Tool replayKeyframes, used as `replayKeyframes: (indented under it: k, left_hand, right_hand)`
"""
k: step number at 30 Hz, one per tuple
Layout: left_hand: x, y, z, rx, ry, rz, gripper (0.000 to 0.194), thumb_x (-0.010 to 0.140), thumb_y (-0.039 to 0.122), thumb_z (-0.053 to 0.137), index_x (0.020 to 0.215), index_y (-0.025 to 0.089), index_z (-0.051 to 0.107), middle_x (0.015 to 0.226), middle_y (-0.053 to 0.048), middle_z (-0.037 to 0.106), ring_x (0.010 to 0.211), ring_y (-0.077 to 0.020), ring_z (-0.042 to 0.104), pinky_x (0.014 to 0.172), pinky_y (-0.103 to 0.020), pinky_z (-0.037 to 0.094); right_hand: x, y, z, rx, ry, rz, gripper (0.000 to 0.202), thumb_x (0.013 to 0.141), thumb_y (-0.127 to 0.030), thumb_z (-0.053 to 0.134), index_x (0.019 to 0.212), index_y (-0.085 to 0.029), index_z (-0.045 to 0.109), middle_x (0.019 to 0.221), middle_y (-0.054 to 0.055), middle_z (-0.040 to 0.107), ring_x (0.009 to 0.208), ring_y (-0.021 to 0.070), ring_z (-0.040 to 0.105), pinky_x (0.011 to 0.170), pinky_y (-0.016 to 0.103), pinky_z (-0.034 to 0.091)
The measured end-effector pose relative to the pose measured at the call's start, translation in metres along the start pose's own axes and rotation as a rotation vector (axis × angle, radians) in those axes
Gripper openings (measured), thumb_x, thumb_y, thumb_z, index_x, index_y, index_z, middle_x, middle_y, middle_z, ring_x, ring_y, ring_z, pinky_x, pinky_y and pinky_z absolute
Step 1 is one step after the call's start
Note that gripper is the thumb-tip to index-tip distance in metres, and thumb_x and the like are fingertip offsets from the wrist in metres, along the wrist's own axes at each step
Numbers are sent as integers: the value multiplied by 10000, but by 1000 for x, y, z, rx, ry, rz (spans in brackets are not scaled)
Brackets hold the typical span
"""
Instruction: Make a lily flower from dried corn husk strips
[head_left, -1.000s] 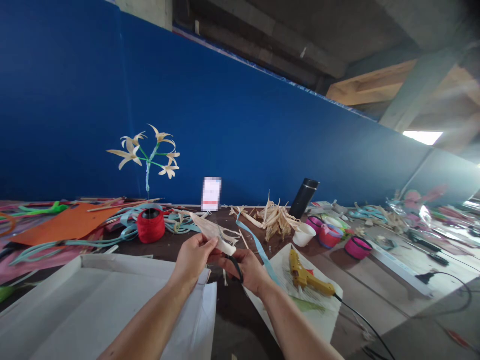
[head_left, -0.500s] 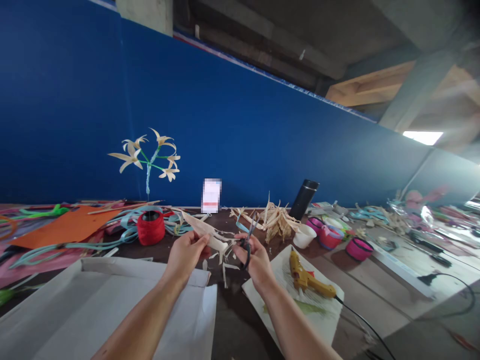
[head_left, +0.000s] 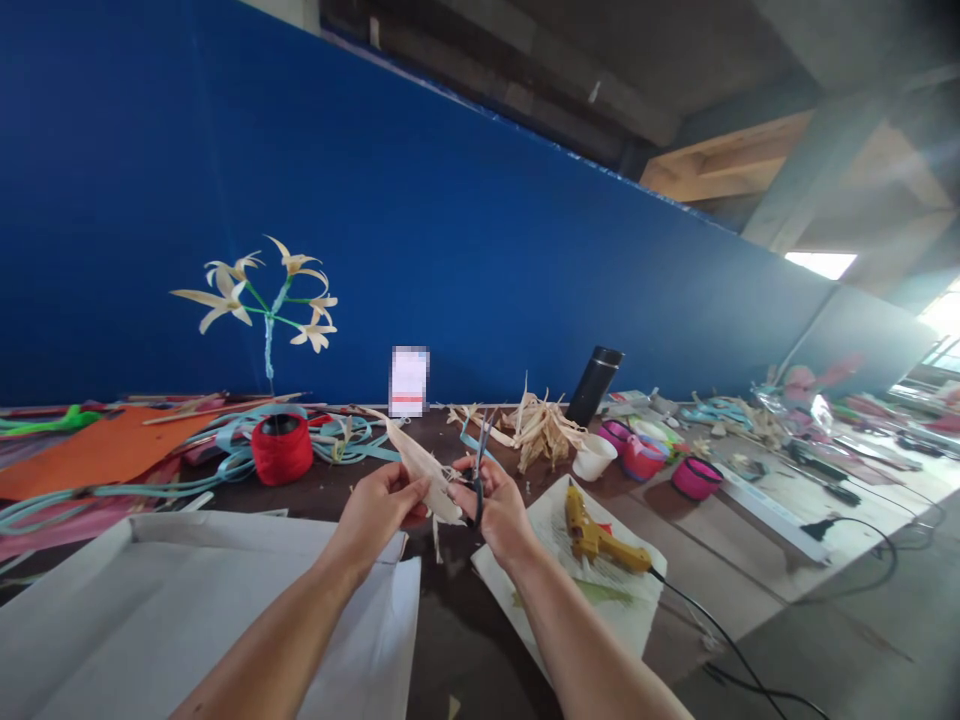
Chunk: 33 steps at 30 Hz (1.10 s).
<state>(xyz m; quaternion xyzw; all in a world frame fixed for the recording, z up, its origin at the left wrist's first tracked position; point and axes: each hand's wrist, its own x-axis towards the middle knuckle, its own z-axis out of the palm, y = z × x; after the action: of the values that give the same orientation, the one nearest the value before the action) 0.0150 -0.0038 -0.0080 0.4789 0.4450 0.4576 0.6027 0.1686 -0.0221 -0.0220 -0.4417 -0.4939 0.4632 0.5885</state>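
Between my hands is a pale dried corn husk (head_left: 421, 462), its pointed tip up and to the left. My left hand (head_left: 384, 510) pinches its lower part between thumb and fingers. Black-handled scissors (head_left: 478, 475) sit in my right hand (head_left: 501, 505), blades pointing up; the fingers are closed about the handles and lie near the husk's right edge. Thin husk shreds (head_left: 437, 540) show below the hands. A heap of dried husks (head_left: 546, 430) lies just beyond the right hand.
A yellow glue gun (head_left: 600, 535) rests on white paper (head_left: 637, 620) at right. Nearby stand a white cup (head_left: 595, 457) and a black bottle (head_left: 595, 385). At left are a red ribbon spool (head_left: 281, 450), a large white sheet (head_left: 225, 600) and a husk-flower stem (head_left: 268, 345) against the blue wall.
My hands have come closer together, and the husk now hangs steeper with its lower end by the scissors. The whole view has shifted slightly, moving the scene leftward and up.
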Motion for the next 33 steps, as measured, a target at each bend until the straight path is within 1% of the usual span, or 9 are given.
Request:
replayKeyframes:
  k: [5, 10, 15, 18, 19, 21, 23, 28, 33]
  left_hand:
    - [2, 0, -6, -79, 26, -15, 383, 578, 427, 721, 832, 145, 674, 710, -33, 683, 600, -127, 588, 572, -224, 461]
    - [6, -4, -5, -184, 129, -33, 387, 513, 367, 764, 784, 103, 682, 659, -51, 687, 594, -150, 605, 604, -258, 466]
    - [7, -3, -3, -266, 163, -54, 373, 478, 328, 775, 754, 97, 681, 648, -55, 683, 582, -167, 613, 585, -277, 472]
    - [14, -2, -18, -269, 262, -23, 343, 470, 308, 772, 730, 114, 664, 602, -13, 642, 527, -119, 568, 525, -231, 436]
    - [17, -2, -25, -266, 383, 1, 320, 452, 301, 773, 688, 125, 647, 546, 20, 602, 459, -83, 508, 474, -206, 395]
    - [22, -1, -40, -165, 517, 24, 307, 463, 357, 760, 621, 138, 614, 465, 56, 521, 377, -48, 391, 409, -192, 311]
    - [25, -1, -51, 31, 539, 61, 316, 509, 414, 722, 652, 144, 639, 429, 53, 497, 382, -73, 392, 409, -209, 290]
    - [26, -6, -60, 546, 477, 100, 354, 618, 517, 608, 668, 171, 666, 328, 55, 409, 384, -136, 425, 433, -237, 280]
    - [45, 1, -64, 643, 409, 65, 339, 624, 517, 596, 666, 181, 611, 450, 10, 559, 418, -178, 539, 447, -247, 335]
  right_hand:
    - [-3, 0, 2, -13, -50, 0, 308, 597, -257, 740, 859, -182, 597, 617, -51, 530, 527, 78, 439, 497, 196, 337]
    - [-3, 1, 3, -28, -101, 25, 305, 614, -231, 725, 887, -181, 599, 663, -40, 563, 550, 79, 449, 511, 195, 341]
    - [-3, -2, 9, -65, -90, 17, 297, 620, -212, 712, 891, -172, 599, 648, -41, 551, 557, 93, 467, 515, 204, 351]
    - [-4, -4, 9, -65, -68, 25, 299, 613, -204, 715, 888, -165, 603, 649, -37, 547, 560, 93, 469, 521, 204, 351]
    - [-4, -4, 8, -59, -58, 30, 299, 611, -200, 718, 886, -163, 605, 649, -36, 545, 561, 91, 465, 523, 202, 349]
    - [-4, -5, 7, -38, -26, 33, 299, 603, -204, 727, 876, -164, 613, 641, -40, 535, 556, 86, 457, 521, 200, 346]
    - [-3, -5, 6, -7, -8, 22, 300, 598, -228, 737, 867, -166, 621, 626, -44, 522, 544, 85, 455, 516, 204, 350]
    - [0, 2, 6, 53, -6, 1, 322, 612, -268, 748, 893, -170, 624, 649, -27, 551, 586, 103, 496, 544, 215, 379]
    - [2, 6, 3, 98, 23, 26, 316, 613, -258, 753, 889, -174, 625, 653, -30, 567, 576, 94, 482, 547, 213, 368]
